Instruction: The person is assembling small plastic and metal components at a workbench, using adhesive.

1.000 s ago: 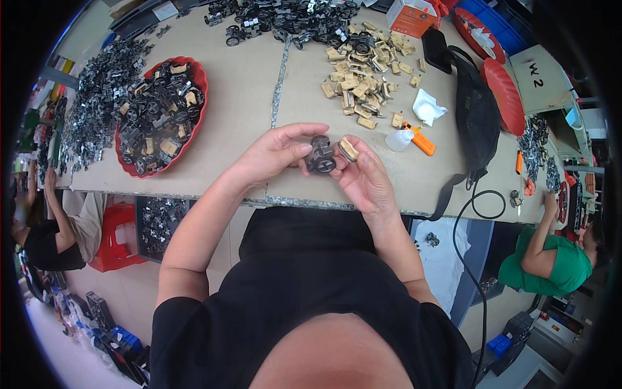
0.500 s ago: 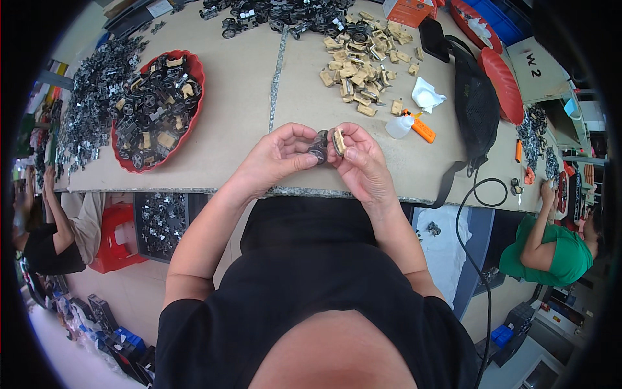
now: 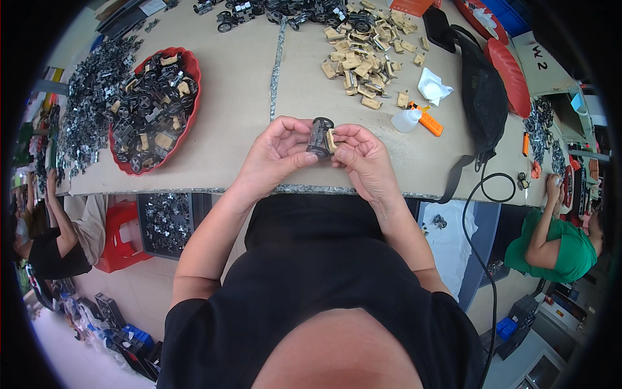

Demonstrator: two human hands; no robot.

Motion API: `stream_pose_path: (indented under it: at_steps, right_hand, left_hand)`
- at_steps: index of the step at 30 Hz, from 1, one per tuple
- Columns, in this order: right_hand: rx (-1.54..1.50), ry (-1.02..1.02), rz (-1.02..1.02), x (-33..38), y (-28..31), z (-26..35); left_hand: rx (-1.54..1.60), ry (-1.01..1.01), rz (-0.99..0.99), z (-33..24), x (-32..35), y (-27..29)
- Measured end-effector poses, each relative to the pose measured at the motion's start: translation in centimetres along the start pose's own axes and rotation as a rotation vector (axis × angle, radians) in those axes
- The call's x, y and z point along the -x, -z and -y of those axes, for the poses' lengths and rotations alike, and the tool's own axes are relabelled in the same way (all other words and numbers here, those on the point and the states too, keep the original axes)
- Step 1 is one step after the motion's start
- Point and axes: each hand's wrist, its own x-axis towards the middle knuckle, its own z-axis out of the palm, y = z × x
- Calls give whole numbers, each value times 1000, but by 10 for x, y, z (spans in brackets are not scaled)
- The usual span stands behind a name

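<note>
Tan worktable (image 3: 233, 97) (seam down its middle) strewn with parts; red basket (image 3: 188, 65).

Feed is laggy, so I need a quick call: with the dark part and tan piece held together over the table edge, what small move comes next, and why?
Probably press the small tan plastic piece squarely against the dark cylindrical metal part. The left hand grips the dark part, the right hand pinches the tan piece against its side, and whether it is fully seated cannot be told.

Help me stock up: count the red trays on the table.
2: one red oval tray full of dark parts at the person's left, one long red tray at far right. More may be hidden.
</note>
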Motion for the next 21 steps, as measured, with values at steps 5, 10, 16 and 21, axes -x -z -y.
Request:
stream_pose_path:
  at_steps: [5, 10, 16, 21]
  right_hand:
    - [-48, -23, 25, -3, 3, 0]
    - [-51, -53, 44, -4, 2, 3]
    - [19, -109, 48, -4, 1, 8]
    - [70, -126, 31, -4, 3, 7]
  left_hand:
    - [-44, -43, 11, 1, 1, -2]
    - [-26, -50, 7, -1, 3, -6]
    - [-61, -49, -10, -3, 4, -7]
    - [-75, -55, -19, -3, 7, -5]
